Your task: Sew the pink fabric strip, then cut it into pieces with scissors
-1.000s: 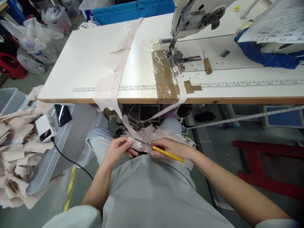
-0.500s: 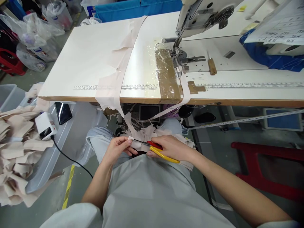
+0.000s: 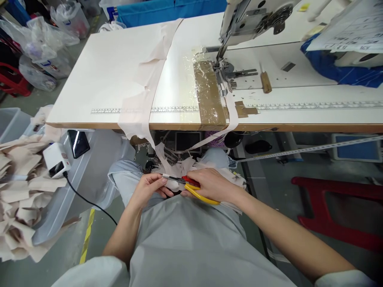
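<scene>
My right hand (image 3: 208,184) grips a pair of scissors (image 3: 200,194) with red and yellow handles, held over my lap. The dark blades point left and reach the fingertips of my left hand (image 3: 152,186). Between its thumb and fingers, my left hand pinches a small piece of pale pink fabric at the blade tips. More pale pink fabric (image 3: 180,166) lies bunched on my lap behind both hands. One fabric strip (image 3: 140,95) runs from there up over the table, and a narrow strip (image 3: 231,109) leads to the sewing machine's foot.
A sewing machine (image 3: 254,18) stands on the white table (image 3: 98,71). An awl (image 3: 265,81) lies beside it. To my left are a plastic bin (image 3: 98,167), a heap of fabric pieces (image 3: 24,187), a phone (image 3: 78,142) and a white charger (image 3: 56,159). A red stool (image 3: 317,207) stands right.
My right hand and the scissors have shifted slightly left, bringing the blades further in at my left fingertips. My left hand stays almost still, keeping its pinch.
</scene>
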A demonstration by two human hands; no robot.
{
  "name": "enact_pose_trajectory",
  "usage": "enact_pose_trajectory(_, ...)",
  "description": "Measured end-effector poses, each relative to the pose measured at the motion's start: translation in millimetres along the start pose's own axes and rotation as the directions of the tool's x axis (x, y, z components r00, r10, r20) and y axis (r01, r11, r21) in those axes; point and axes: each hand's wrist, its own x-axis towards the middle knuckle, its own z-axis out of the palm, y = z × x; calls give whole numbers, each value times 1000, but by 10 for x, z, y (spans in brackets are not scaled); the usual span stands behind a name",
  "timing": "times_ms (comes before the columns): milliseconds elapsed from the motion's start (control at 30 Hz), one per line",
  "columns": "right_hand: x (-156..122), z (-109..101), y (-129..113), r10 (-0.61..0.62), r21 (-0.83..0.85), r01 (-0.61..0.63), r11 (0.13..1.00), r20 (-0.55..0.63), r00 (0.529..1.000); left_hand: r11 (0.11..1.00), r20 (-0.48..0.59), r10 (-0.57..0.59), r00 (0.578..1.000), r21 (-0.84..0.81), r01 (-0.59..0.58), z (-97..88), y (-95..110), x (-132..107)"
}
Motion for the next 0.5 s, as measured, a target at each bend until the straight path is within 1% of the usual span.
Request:
enact_pose_trajectory(100,5,33,29,16,47,-15,999,-31,999,1000,0,-3,1000,2,3,11,0,10)
enact_pose_trajectory(200,29,94,14,22,171,0,985,-124,992,1000,9,-17,1000,16,17,110,-38,46)
enact_pose_trajectory(233,43,119,-6,21,237,20,971,-169,985,999,28,-29,999,18,28,163,-46,61)
enact_pose_trajectory(300,66,165,-57,44,383,61,922,-259,965,998,105,-55,993,41,51,264,-6,89)
enact_pose_trajectory(333,67,181,-81,64,444,80,893,-299,952,995,148,-57,987,84,45,297,60,101)
enact_pose_trajectory(367,56,190,-101,86,485,95,869,-338,937,986,174,-34,984,164,5,310,167,113)
enact_pose_trajectory(400,29,191,-114,103,506,110,855,-373,922,957,168,25,986,282,-72,301,317,127)
enact_pose_trajectory(433,-15,184,-120,111,511,121,851,-402,909,887,134,121,984,430,-168,271,507,148)
enact_pose_trajectory(467,-75,172,-120,115,504,130,854,-427,897,751,91,267,960,605,-266,227,729,180)
enact_pose_trajectory(500,-149,155,-116,119,490,133,861,-449,886,567,31,438,898,766,-303,175,968,227)
